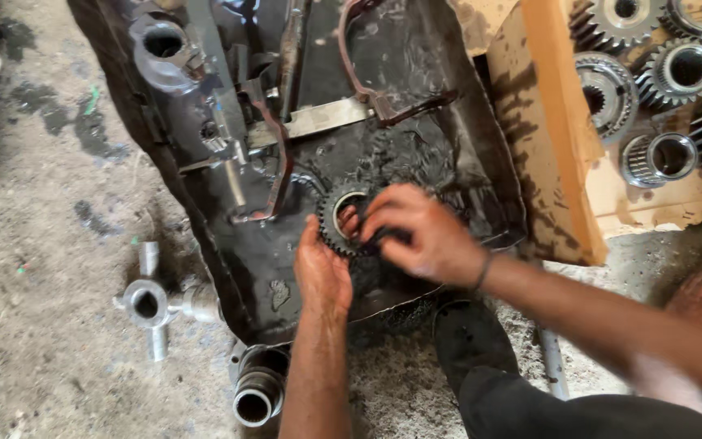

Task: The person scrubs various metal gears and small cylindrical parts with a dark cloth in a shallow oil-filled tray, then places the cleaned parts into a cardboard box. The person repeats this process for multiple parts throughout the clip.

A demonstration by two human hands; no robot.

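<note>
A dark toothed gear [336, 213] stands half sunk in black oily liquid inside a battered metal basin [493, 187]. My left hand [321, 272] grips the gear's lower left rim from below. My right hand [416, 232] comes in from the right and lies across the gear's right side, fingers curled on it, with a fingertip showing through the bore. It is not clear whether anything small is in that hand. Both hands are wet with oil.
Shift forks [367, 89], rods and a cylindrical housing [164, 49] lie in the basin's far part. A wooden tray [558, 138] at right holds several clean gears [680, 73]. On the dirt floor lie a cross-shaped metal piece [149, 302] and a ringed sleeve [255, 398].
</note>
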